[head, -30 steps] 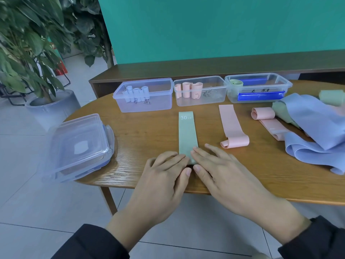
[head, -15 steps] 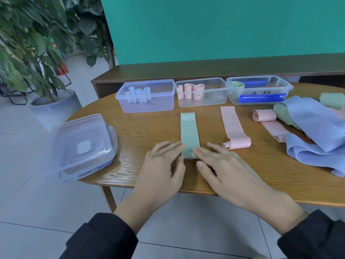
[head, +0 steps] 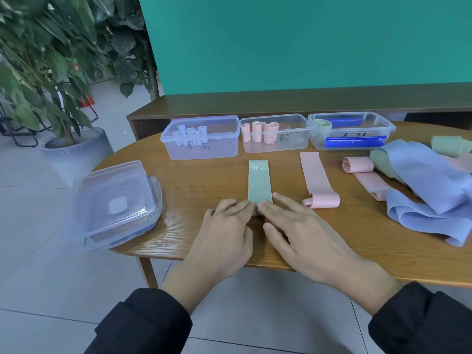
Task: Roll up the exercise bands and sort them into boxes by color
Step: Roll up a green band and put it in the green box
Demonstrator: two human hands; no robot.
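A green exercise band (head: 259,181) marked "30 LB" lies flat on the wooden table (head: 194,198), its near end rolled up under my fingers. My left hand (head: 224,233) and my right hand (head: 304,233) press on that rolled end with straight fingers, fingertips meeting over it. Three clear boxes stand at the back: the left box (head: 201,149) holds pale blue rolls, the middle box (head: 288,141) holds pink rolls, the right box (head: 357,134) holds a green roll.
A partly rolled pink band (head: 318,182) lies right of the green one. Loose blue bands (head: 431,192), pink and green bands pile up at the right. Stacked clear lids (head: 112,203) overhang the table's left edge. Potted plants stand at the left.
Both hands have moved away from me along the green band, rolling its near end up, so the flat part of the band is shorter.
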